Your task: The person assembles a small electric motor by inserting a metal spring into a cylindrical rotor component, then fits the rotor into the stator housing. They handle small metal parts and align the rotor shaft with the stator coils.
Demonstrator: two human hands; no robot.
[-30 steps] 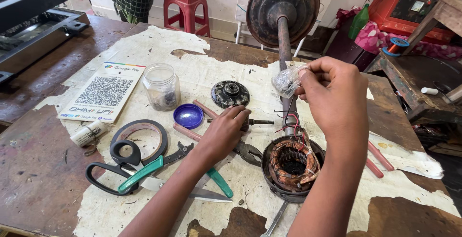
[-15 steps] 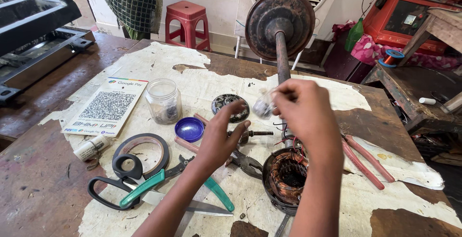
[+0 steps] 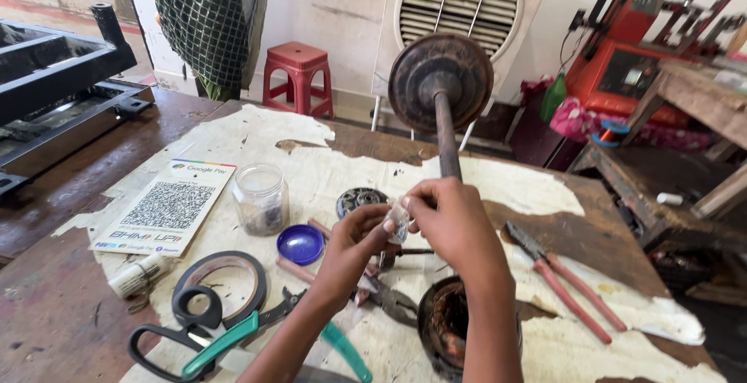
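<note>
Left hand (image 3: 354,239): raised above the bench, fingers curled, fingertips pinching one side of a small clear crumpled plastic packet (image 3: 399,220).
Right hand (image 3: 451,220): meets the left from the other side, thumb and forefinger closed on the same packet.
Packet position: held in the air between both hands, just in front of the rusty steel shaft with its round disc end (image 3: 443,118), above the bench and apart from it.
Packet handling: it looks very light, soft and thin; likely slippery and easy to tear, so a pinch at the edges with the fingertips suits it better than a squeeze across the middle. What is inside it cannot be made out.
Below the hands: a dark round motor stator with copper windings (image 3: 451,325) sits on the torn pale paper sheet (image 3: 506,177) covering the worn wooden bench (image 3: 47,321).
Near the left arm: a blue round plastic lid (image 3: 300,244), a clear glass jar (image 3: 261,199), a black roll of tape (image 3: 222,286) and green-and-black handled scissors (image 3: 210,336).
To the right: red-handled pliers (image 3: 564,278) lie well apart from the hands.
Left edge: a white printed card with a square code pattern (image 3: 167,206) lies flat.
</note>
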